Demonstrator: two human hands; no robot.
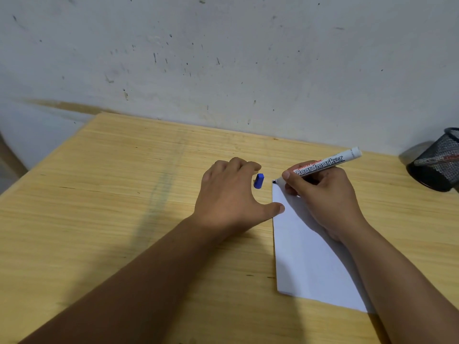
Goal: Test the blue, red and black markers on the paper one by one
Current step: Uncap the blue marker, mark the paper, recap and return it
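Uncapped marker (323,163) (white barrel) tilted, tip on paper's (305,256) far corner.

A black mesh pen holder (438,163) stands on the wooden table (111,194) beside a scuffed wall (223,58).

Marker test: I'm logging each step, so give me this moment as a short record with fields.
marker: uncapped, in right hand, tip at the far left corner of the paper
cap: blue, in left hand fingers
left thumb: at the paper's left edge
marks on paper: none visible
holder: black mesh, far right of the table
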